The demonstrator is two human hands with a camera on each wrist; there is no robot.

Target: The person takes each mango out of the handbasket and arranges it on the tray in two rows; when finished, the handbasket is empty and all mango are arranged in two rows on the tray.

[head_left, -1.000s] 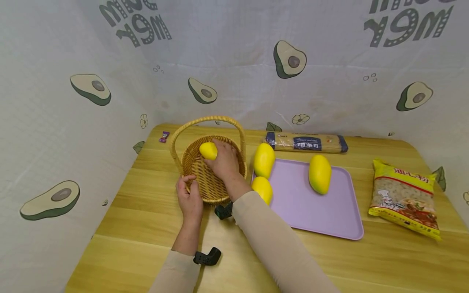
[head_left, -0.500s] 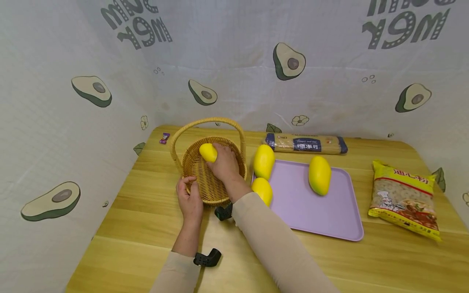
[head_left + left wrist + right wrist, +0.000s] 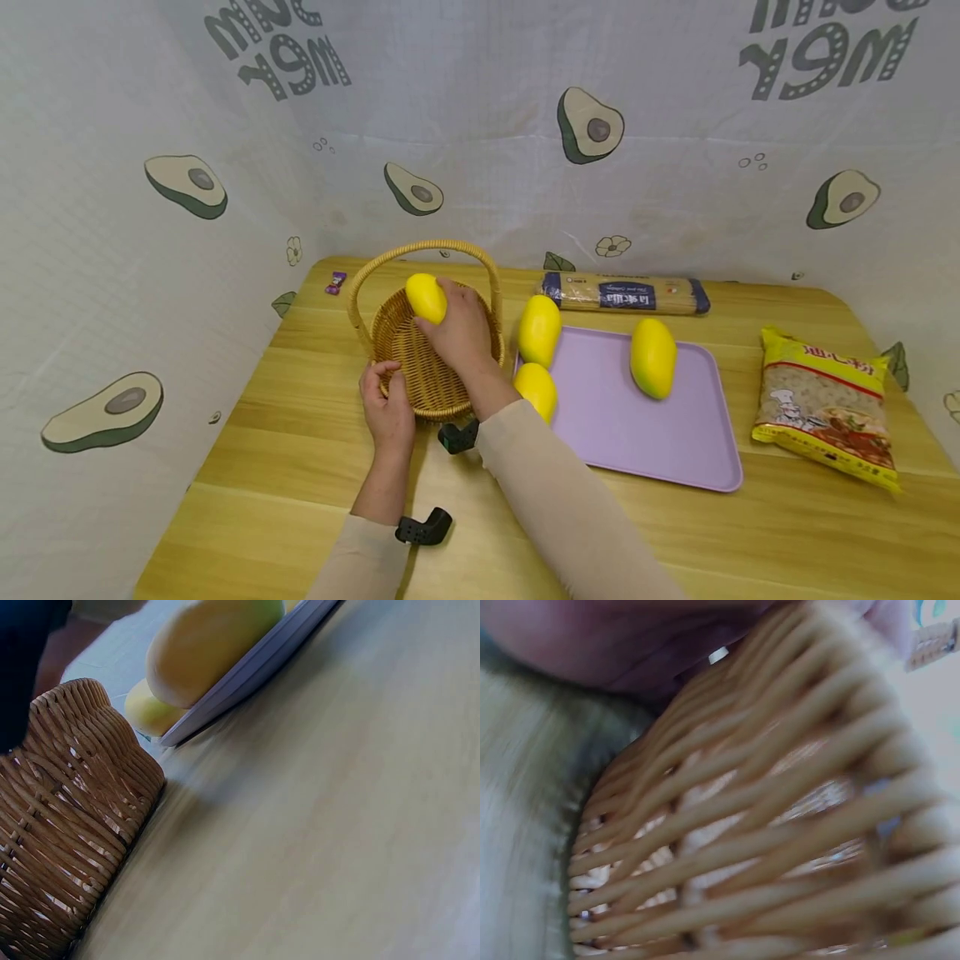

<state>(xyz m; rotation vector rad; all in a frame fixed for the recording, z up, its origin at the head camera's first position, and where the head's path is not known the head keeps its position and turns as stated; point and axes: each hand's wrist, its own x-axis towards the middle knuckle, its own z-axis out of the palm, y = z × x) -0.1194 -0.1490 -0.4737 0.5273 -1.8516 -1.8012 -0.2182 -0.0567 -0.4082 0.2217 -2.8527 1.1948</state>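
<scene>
In the head view, my right hand (image 3: 463, 333) reaches into a round wicker basket (image 3: 420, 358) with a tall handle. It holds a yellow mango (image 3: 425, 297) near the back left of the basket's inside; most of the fingers are hidden behind the mango. My left hand (image 3: 388, 408) grips the basket's front left rim, thumb and fingers at either side. Close up, the woven basket wall (image 3: 67, 825) fills the left of the left wrist view. A blurred hand (image 3: 652, 645) lies against the basket wall (image 3: 765, 817) in the right wrist view.
A lilac tray (image 3: 637, 433) stands right of the basket. On it are a mango (image 3: 653, 358) at the back right, plus a mango (image 3: 539, 331) and another mango (image 3: 536, 390) along its left edge. Behind lies packaged spaghetti (image 3: 626, 293); rightward, a pasta bag (image 3: 828, 408). A purple candy (image 3: 335, 283) sits back left.
The mango in my right hand has risen slightly inside the basket, and more of it shows than before. My left hand keeps its place on the rim.
</scene>
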